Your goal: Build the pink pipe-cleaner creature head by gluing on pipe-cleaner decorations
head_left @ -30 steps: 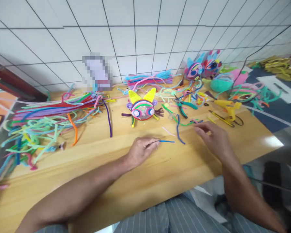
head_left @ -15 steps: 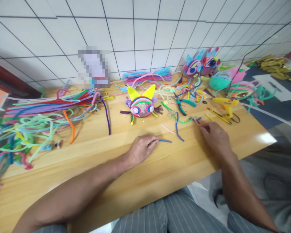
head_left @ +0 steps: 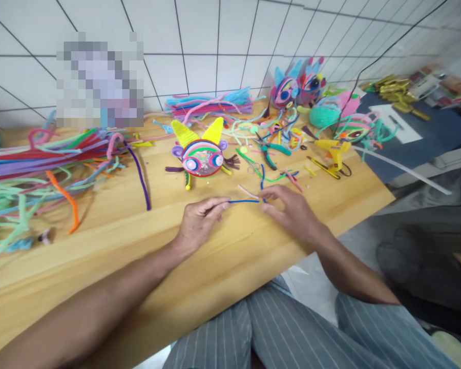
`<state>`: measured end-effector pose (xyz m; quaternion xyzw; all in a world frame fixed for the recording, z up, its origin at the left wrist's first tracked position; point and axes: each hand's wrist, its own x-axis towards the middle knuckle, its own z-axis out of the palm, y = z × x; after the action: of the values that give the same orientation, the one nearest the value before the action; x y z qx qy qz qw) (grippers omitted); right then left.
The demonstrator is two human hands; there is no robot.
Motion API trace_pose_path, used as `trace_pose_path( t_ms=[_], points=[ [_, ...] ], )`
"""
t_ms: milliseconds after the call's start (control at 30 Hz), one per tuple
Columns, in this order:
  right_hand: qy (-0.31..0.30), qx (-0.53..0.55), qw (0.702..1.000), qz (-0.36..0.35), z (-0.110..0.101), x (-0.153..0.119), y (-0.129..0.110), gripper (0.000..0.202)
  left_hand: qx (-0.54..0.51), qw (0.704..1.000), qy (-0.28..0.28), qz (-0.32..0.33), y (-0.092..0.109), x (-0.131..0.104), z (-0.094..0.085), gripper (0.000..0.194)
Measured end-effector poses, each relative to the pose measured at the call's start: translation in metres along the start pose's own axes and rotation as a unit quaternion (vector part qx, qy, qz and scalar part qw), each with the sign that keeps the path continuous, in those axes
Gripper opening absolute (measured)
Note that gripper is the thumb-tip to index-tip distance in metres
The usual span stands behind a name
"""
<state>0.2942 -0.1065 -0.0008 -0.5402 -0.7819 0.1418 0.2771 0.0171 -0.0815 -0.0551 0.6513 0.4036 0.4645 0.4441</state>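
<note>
My left hand [head_left: 202, 221] is closed, its thumb and fingertips pinching a short blue pipe cleaner [head_left: 245, 201] that points right, over the wooden table. Close to the free end is my right hand [head_left: 292, 212], its thumb and index finger apart with a gap between them. Behind those fingers lies another blue pipe cleaner [head_left: 262, 177], partly hidden. A pale pink strip [head_left: 248, 191] rests beside it. Farther back sits a round mask-like figure [head_left: 203, 158] with yellow horns, purple ears and ringed blue eyes.
Teal-handled pliers [head_left: 271, 154], small scissors [head_left: 254, 166] and a yellow glue gun [head_left: 333, 152] lie at the back right. Bundled pipe cleaners [head_left: 42, 159] cover the left side. More decorated figures [head_left: 286, 92] stand against the tiled wall. A dark purple strip [head_left: 140, 174] lies left of the mask.
My right hand has let go of a pink strip, now on the table, and moved left to the blue pipe cleaner's end. The view has shifted right.
</note>
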Motion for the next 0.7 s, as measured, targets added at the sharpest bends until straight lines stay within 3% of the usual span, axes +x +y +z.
trace_pose_path(
  t_ms=[100,167,267,333,400,500,633,700],
  points=[
    [-0.047,0.006,0.997,-0.057,0.018,0.006,-0.016,0.014,0.003,1.000,-0.024,0.014,0.000,0.000,-0.001,0.026],
    [-0.040,-0.001,0.998,-0.058,0.020,0.005,-0.009,0.011,0.025,0.997,-0.059,0.048,-0.001,-0.001,-0.002,0.023],
    [0.052,-0.054,0.997,0.027,0.003,-0.004,0.020,0.013,0.086,0.982,-0.120,0.115,-0.002,-0.001,-0.001,0.029],
    [0.121,-0.120,0.979,0.115,-0.012,-0.014,0.045,0.016,0.119,0.970,-0.146,0.154,-0.003,-0.002,0.000,0.034],
    [0.131,-0.178,0.957,0.186,-0.023,-0.021,0.068,0.017,0.132,0.964,-0.148,0.175,-0.003,-0.002,0.000,0.028],
    [0.076,-0.210,0.946,0.233,-0.027,-0.024,0.088,0.014,0.124,0.969,-0.126,0.174,-0.001,-0.001,0.000,0.017],
    [0.062,-0.221,0.948,0.222,-0.026,-0.018,0.083,0.017,0.095,0.976,-0.106,0.163,0.003,0.001,0.000,0.009],
    [0.068,-0.230,0.955,0.172,-0.028,-0.014,0.070,0.019,0.077,0.980,-0.098,0.156,0.006,0.002,0.000,0.010]
  ],
)
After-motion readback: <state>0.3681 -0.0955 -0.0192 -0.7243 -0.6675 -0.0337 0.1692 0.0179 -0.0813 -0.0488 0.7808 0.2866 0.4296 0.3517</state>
